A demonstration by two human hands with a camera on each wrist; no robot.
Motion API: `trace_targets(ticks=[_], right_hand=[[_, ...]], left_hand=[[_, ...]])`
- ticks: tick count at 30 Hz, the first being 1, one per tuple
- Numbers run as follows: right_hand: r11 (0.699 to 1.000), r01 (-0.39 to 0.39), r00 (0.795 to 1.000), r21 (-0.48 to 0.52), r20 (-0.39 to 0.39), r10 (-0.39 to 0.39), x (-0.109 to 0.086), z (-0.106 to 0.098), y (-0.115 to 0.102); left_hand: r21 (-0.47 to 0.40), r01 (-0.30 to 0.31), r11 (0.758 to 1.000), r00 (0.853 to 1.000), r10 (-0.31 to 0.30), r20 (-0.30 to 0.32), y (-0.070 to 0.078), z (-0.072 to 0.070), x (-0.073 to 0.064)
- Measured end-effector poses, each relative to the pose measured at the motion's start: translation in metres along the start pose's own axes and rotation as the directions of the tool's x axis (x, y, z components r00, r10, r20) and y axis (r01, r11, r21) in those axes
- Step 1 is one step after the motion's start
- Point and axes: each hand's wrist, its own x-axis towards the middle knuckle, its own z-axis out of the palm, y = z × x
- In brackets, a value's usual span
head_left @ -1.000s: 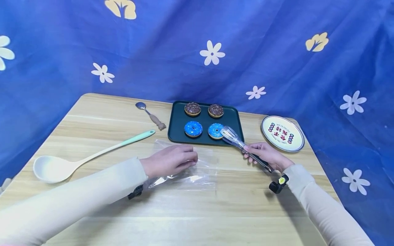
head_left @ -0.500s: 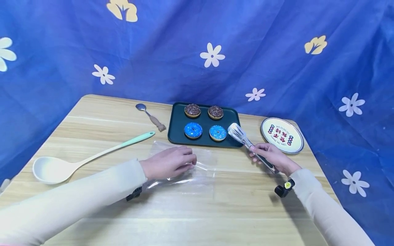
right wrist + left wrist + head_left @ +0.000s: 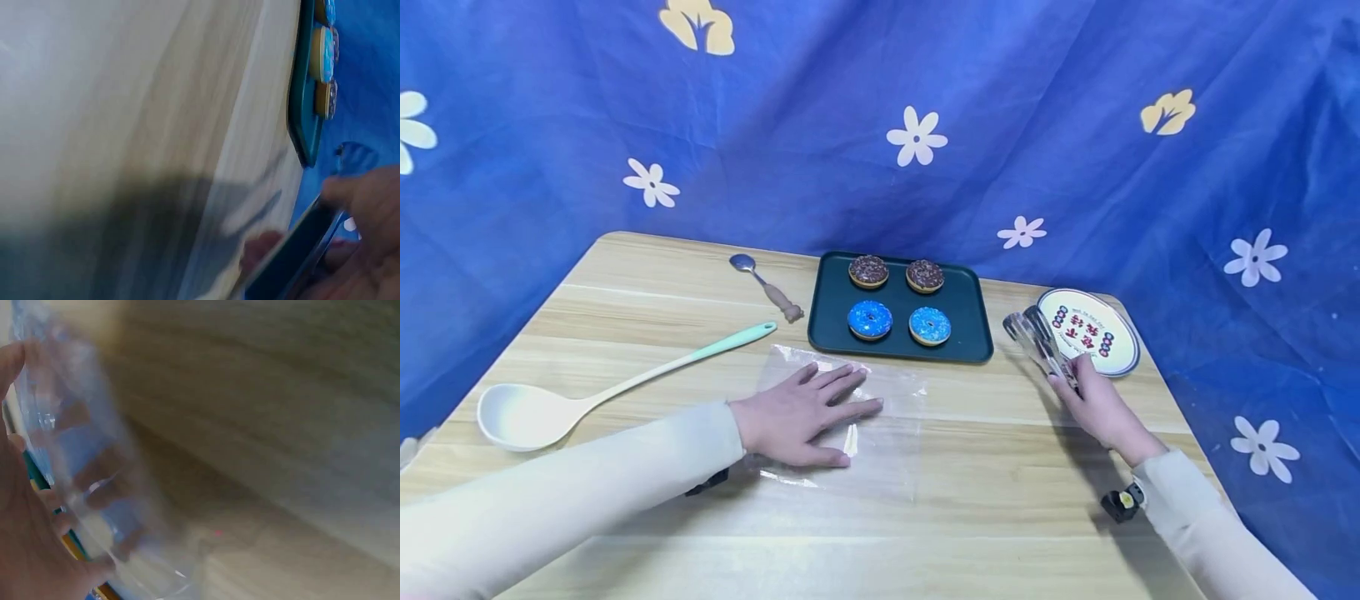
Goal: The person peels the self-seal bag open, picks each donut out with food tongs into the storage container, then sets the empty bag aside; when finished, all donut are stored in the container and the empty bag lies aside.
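Observation:
My left hand (image 3: 805, 417) lies with fingers spread over a clear plastic bag (image 3: 887, 458) on the table. In the left wrist view, the see-through film (image 3: 81, 450) rises past the fingers of that hand. My right hand (image 3: 1101, 408) grips a pair of metal tongs (image 3: 1033, 337) with dark handles, their heads raised in front of the plate's left edge. In the right wrist view, thumb and fingers are wrapped round the dark handle (image 3: 287, 256). Behind the bag, a dark green tray (image 3: 970, 329) bears two chocolate-brown donuts (image 3: 868, 272) and two blue-iced donuts (image 3: 870, 320).
A white plate (image 3: 1093, 329) with red lettering stands at the back right. Left of the tray lies a small spoon (image 3: 767, 289) with a brownish handle. A big white ladle (image 3: 535, 414) with a mint handle extends across the left side. Blue flowered cloth (image 3: 820, 125) hangs behind.
My right hand has drawn the tongs right, from beside the light blue donut to the plate, turning them more upright. My left fingers, earlier curled, have spread over the bag.

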Motion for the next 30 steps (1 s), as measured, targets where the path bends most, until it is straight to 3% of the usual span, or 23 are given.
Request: trace_targets(ticks=[5,14,23,30], right_hand=[[0.993,-0.005,0.999,-0.114,0.041,0.010,-0.010,0.003,0.001],[0.990,-0.033,0.996,-0.138,0.080,0.044,-0.017,0.013,0.010],[0.981,-0.028,0.995,-0.193,0.092,0.047,-0.016,0.014,0.012],[0.981,-0.023,0.994,-0.194,0.102,0.043,-0.021,0.015,0.012]], left_hand=[[0.026,0.026,0.999,1.000,-0.026,0.010,-0.001,0.006,-0.001],[0.037,-0.005,0.999,0.999,0.007,-0.034,0.002,0.008,-0.005],[0.063,0.016,0.998,1.000,-0.015,-0.020,0.004,0.007,-0.004],[0.031,0.035,0.999,0.999,-0.036,0.024,0.005,0.010,-0.002]])
